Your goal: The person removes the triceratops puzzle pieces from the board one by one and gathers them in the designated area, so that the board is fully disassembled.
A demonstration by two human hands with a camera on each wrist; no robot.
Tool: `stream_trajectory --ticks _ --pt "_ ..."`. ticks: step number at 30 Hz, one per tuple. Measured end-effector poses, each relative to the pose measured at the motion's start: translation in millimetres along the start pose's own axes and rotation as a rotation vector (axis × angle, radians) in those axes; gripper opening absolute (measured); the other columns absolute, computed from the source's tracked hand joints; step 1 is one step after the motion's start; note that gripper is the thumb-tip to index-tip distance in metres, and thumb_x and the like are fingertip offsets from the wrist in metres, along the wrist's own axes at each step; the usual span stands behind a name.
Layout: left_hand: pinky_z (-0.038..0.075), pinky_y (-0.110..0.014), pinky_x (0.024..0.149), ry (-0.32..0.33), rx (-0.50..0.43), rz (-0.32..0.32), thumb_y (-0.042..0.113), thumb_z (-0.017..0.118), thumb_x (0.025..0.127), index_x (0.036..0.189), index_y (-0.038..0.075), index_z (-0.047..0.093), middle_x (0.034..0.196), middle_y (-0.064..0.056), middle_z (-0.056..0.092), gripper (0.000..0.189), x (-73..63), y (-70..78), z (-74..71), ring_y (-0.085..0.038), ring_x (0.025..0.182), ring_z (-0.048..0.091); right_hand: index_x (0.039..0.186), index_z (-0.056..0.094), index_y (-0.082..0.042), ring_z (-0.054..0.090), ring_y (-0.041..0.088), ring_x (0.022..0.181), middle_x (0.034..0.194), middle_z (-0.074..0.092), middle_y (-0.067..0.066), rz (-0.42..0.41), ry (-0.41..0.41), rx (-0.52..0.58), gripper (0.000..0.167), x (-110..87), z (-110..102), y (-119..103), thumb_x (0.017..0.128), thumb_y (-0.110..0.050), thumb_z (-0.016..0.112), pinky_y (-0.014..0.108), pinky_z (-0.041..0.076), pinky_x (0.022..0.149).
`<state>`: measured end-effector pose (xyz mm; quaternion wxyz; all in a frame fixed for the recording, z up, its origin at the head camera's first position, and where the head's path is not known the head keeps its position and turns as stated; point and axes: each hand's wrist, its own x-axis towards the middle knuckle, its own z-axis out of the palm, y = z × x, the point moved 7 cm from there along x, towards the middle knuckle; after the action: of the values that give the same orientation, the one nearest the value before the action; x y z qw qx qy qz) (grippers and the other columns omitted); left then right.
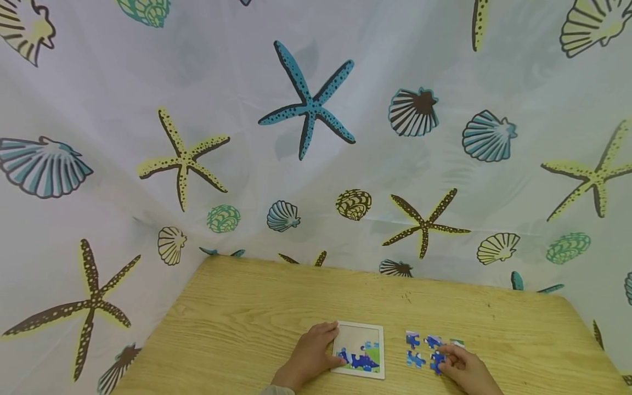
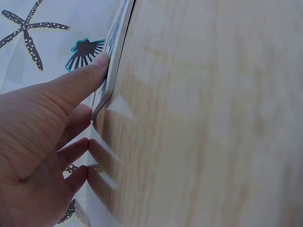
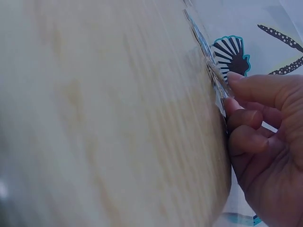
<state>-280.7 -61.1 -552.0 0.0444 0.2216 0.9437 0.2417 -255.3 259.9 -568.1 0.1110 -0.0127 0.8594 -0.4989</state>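
Note:
My left hand (image 1: 312, 352) holds the white-rimmed puzzle tray (image 1: 382, 351) at its left side. In the left wrist view, the thumb (image 2: 90, 75) lies over the rim and the fingers bend at the edge and the wood. Joined blue and green pieces (image 1: 362, 361) fill the tray's lower part; its upper part shows bare backing. To the right, my right hand (image 1: 465, 366) pinches a dark blue puzzle piece (image 1: 436, 362) between thumb and forefinger. The right wrist view shows that piece (image 3: 217, 73) tilted up at the fingertips, the other fingers curled.
Several loose pieces lie beside the right hand: a blue one (image 1: 416, 359), a blue and purple one (image 1: 412, 339), another (image 1: 432, 342) and a greenish one (image 1: 457, 343) behind the fingers. The wooden table (image 1: 276, 296) meets a shell-and-starfish patterned cloth (image 1: 237, 175) at its back and sides.

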Motion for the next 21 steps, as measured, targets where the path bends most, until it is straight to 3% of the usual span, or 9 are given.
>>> stream_trajectory --ticks 11,21 --pt "0.038 -0.050 0.101 0.002 0.007 0.001 0.043 0.075 0.077 0.135 0.003 0.052 0.142 -0.006 0.047 0.073 -1.0 2.0 -2.2 -0.028 0.130 0.041 0.120 0.055 0.010 0.047 0.012 0.066 0.081 0.054 0.004 0.073 0.076 0.111 0.044 -1.2 -1.5 7.9 0.086 -0.016 0.069 0.022 0.041 0.057" --pt "0.038 -0.050 0.102 -0.005 -0.008 -0.008 0.043 0.076 0.077 0.135 0.004 0.052 0.142 -0.005 0.047 0.074 -1.3 1.2 -1.8 -0.028 0.131 0.040 0.125 0.056 0.004 0.037 0.011 0.049 0.084 0.058 0.005 0.177 0.100 0.243 0.052 -3.1 -0.8 16.4 0.086 -0.026 0.070 0.024 0.038 0.044"
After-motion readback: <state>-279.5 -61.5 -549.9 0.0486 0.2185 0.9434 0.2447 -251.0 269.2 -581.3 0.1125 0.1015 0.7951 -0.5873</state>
